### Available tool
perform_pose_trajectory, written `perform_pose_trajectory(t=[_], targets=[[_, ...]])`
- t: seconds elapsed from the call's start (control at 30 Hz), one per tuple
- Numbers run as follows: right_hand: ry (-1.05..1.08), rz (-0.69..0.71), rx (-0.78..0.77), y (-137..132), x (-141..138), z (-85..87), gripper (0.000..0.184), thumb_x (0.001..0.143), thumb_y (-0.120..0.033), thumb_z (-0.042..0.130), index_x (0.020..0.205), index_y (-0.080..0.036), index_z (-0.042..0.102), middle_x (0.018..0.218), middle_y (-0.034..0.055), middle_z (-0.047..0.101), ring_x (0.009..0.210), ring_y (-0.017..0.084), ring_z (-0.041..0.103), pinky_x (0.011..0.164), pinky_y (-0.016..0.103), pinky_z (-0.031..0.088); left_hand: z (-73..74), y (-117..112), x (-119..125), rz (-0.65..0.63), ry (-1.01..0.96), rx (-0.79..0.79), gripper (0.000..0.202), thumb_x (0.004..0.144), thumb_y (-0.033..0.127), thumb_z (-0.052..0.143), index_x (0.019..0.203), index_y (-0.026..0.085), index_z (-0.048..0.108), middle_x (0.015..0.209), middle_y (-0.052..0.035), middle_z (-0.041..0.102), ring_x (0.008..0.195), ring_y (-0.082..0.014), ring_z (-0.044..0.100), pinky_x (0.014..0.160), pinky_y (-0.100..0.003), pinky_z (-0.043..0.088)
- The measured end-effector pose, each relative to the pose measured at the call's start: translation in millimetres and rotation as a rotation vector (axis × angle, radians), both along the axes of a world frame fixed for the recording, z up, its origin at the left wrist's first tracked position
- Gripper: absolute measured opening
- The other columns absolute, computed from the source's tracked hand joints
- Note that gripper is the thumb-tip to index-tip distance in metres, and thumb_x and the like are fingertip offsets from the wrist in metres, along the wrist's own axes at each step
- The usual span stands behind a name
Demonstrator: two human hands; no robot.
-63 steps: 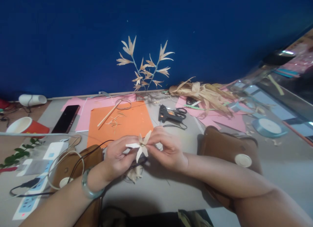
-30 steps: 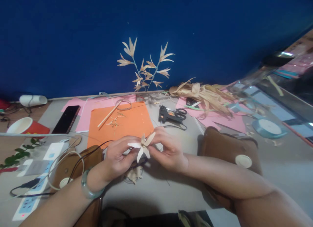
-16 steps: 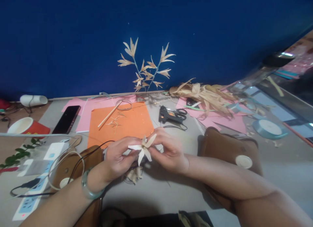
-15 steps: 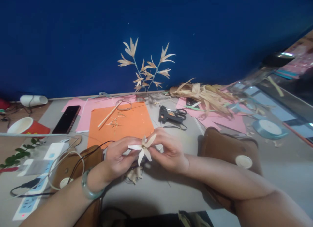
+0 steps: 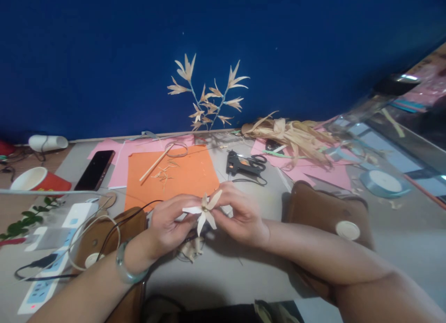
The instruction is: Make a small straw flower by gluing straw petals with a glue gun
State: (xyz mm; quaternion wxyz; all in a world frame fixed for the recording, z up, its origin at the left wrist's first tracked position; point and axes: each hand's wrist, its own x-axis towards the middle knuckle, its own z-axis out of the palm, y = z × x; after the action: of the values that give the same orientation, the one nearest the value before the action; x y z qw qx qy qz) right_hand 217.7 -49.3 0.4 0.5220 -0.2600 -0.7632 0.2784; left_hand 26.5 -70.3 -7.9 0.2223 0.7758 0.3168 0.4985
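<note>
A small pale flower [image 5: 205,210] with pointed corn-husk petals is held between both hands, its face turned up toward me. My left hand [image 5: 170,221], with a jade-coloured bangle at the wrist, pinches it from the left side. From the right, my right hand [image 5: 240,216] grips a petal between thumb and fingers. The back of the flower is hidden by the fingers. Husk scraps [image 5: 191,249] lie on the table just below the hands. Beyond, an orange sheet [image 5: 188,174] carries a thin stick [image 5: 156,163] and small dry bits.
Husk-flower branches [image 5: 209,95] stand against the blue wall. A black glue gun [image 5: 244,165], scissors [image 5: 258,161] and a pile of dried husks [image 5: 292,137] lie behind my right hand. To the left are a phone [image 5: 95,170], a red cup [image 5: 42,181] and a power strip [image 5: 52,262].
The flower's lower petals have shifted very slightly. Both hands keep the same pinch and place; nothing else visibly moves.
</note>
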Motion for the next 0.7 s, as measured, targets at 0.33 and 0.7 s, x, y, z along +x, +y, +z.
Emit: perform_pose_trajectory(t=[0.33,0.7], targets=[[0.008,-0.004,0.006,0.3,-0.4,-2.0,0.01,0.079,-0.009,0.063,0.081,-0.019,0.064,0.075,0.0033,0.068,0.072,0.015,0.063,0.071,0.032,0.049,-0.3,0.2,-0.3,0.01,0.001,-0.006,0.018,0.082,0.013,0.06,0.098,0.018,0.065,0.087,-0.0082,0.073,0.08,-0.0173,0.069,0.072,-0.026,0.055],[-0.009,-0.02,-0.003,-0.7,-0.3,-1.3,0.008,0.08,-0.012,0.063,0.081,-0.02,0.064,0.075,0.0032,0.068,0.072,0.015,0.063,0.071,0.032,0.049,1.4,0.6,0.9,0.009,-0.009,-0.005,0.014,0.083,0.014,0.059,0.095,0.017,0.066,0.085,-0.009,0.072,0.079,-0.018,0.069,0.07,-0.026,0.056]])
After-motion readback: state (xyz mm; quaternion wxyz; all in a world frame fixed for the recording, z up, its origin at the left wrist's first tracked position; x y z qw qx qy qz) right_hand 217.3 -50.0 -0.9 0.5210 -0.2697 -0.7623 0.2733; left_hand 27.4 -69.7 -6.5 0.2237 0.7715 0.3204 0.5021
